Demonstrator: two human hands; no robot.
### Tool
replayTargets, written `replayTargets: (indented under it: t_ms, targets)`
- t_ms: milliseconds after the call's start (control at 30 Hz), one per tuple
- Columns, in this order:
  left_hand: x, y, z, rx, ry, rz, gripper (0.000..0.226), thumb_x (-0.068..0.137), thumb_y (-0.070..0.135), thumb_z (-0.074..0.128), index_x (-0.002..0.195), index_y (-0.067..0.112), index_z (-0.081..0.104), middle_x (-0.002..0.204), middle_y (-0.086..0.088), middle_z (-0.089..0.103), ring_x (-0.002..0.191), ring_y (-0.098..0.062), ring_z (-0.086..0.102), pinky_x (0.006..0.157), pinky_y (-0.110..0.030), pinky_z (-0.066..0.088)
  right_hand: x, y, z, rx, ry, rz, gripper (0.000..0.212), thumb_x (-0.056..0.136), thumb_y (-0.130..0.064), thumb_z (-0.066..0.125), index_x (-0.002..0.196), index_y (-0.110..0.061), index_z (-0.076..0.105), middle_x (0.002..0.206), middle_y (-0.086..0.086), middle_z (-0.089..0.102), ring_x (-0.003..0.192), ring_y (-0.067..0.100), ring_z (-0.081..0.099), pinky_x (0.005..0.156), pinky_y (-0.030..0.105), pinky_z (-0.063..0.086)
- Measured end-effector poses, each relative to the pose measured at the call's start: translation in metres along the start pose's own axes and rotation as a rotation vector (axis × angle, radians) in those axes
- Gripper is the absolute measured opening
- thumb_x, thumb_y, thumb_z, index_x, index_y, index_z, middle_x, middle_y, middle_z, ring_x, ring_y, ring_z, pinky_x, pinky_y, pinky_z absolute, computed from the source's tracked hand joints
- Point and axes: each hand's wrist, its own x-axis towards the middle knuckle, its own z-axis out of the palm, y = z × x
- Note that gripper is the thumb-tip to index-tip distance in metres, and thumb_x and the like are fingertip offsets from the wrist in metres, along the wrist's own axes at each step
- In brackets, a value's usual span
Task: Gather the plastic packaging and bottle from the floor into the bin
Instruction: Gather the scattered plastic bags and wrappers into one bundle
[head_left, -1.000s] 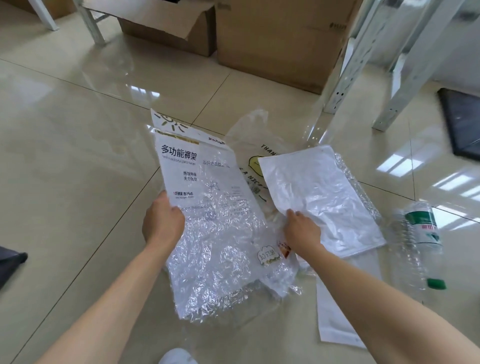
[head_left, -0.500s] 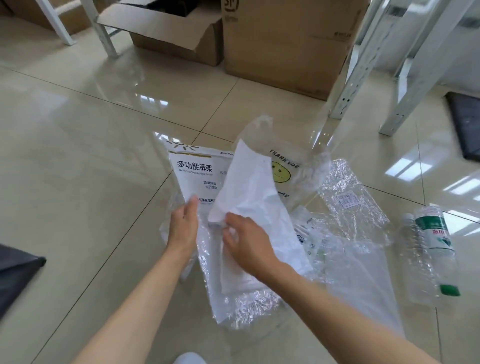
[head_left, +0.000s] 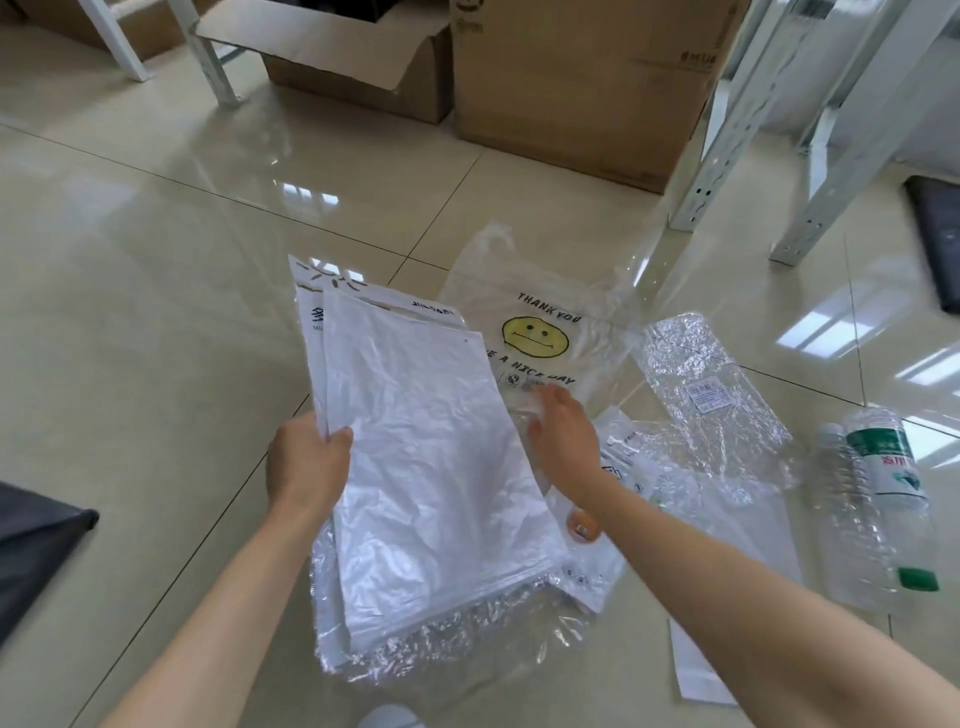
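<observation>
A stack of flat white and clear plastic packaging sheets (head_left: 415, 467) is pinched at its left edge by the left hand (head_left: 306, 462), thumb on top and fingers underneath, so the stack hangs tilted above the floor. The right hand (head_left: 561, 436) holds nothing: its fingers are spread and loose, palm down, just beside the stack's right edge and over the lower part of a clear carrier bag printed with a yellow smiley face (head_left: 535, 332). To the right a crinkled clear wrapper with a barcode sticker (head_left: 701, 389) lies flat, and further right a crushed clear plastic bottle with a green label and green cap (head_left: 878, 499) lies on its side, well apart from both hands.

All of this lies on a glossy beige tiled floor (head_left: 156, 286). Brown cardboard boxes (head_left: 571, 93) stand behind, with white metal shelf legs (head_left: 717, 156) at right. Both bare forearms reach forward from the bottom edge.
</observation>
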Motion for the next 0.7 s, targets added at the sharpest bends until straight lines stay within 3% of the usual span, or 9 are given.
replayTargets:
  t_ms: [100,267,333,467,600,700]
  targets:
    - [0.004,-0.008,-0.008,0.002,0.002,0.044,0.025,0.088,0.011,0.063,0.082,-0.014,0.062,0.070,-0.013,0.057,0.068,-0.026,0.050,0.066,-0.034,0.041,0.034,0.013,-0.002,-0.189,-0.139,-0.015,0.064,0.092,-0.012,0.053,0.150,-0.020,0.027,0.158,0.009,0.027,0.138,0.033,0.036,0.103,0.049,0.043]
    - [0.013,-0.022,-0.021,0.016,0.040,0.051,0.029,0.086,0.013,0.063,0.087,-0.016,0.062,0.079,-0.031,0.065,0.067,-0.023,0.050,0.069,-0.045,0.052,0.050,0.009,0.018,-0.517,-0.175,-0.071,0.059,0.092,-0.041,0.049,0.146,-0.028,0.027,0.132,0.011,0.048,0.115,0.032,0.052,0.090,0.046,0.044]
    - [0.017,-0.027,-0.025,-0.001,0.045,0.033,0.033,0.085,0.016,0.062,0.089,-0.017,0.060,0.071,-0.024,0.059,0.066,-0.022,0.048,0.063,-0.040,0.047,0.052,0.009,0.025,-0.545,-0.162,-0.058,0.046,0.096,-0.038,0.042,0.140,-0.030,0.035,0.123,0.011,0.055,0.109,0.031,0.055,0.087,0.044,0.044]
    - [0.015,-0.029,-0.032,-0.020,0.093,0.010,0.029,0.088,0.012,0.060,0.087,-0.017,0.059,0.072,-0.013,0.052,0.067,-0.022,0.044,0.063,-0.033,0.037,0.063,0.013,0.018,-0.369,-0.081,0.011,0.042,0.098,-0.015,0.032,0.129,-0.032,0.056,0.107,0.007,0.067,0.098,0.029,0.064,0.081,0.040,0.052]
    - [0.010,-0.023,-0.032,0.014,0.124,0.016,0.027,0.088,0.009,0.060,0.070,-0.008,0.049,0.064,-0.009,0.045,0.062,-0.024,0.039,0.058,-0.032,0.033,0.068,0.013,-0.003,-0.125,-0.104,0.096,0.039,0.097,-0.031,0.030,0.109,-0.022,0.065,0.106,0.012,0.065,0.097,0.032,0.061,0.083,0.039,0.053]
    - [0.008,-0.020,-0.028,0.049,0.123,0.002,0.023,0.088,0.009,0.059,0.074,-0.009,0.053,0.065,-0.010,0.050,0.064,-0.027,0.043,0.061,-0.033,0.037,0.064,0.008,-0.019,-0.056,-0.190,0.158,0.035,0.098,-0.035,0.029,0.088,-0.016,0.058,0.098,0.014,0.058,0.094,0.030,0.057,0.091,0.044,0.050]
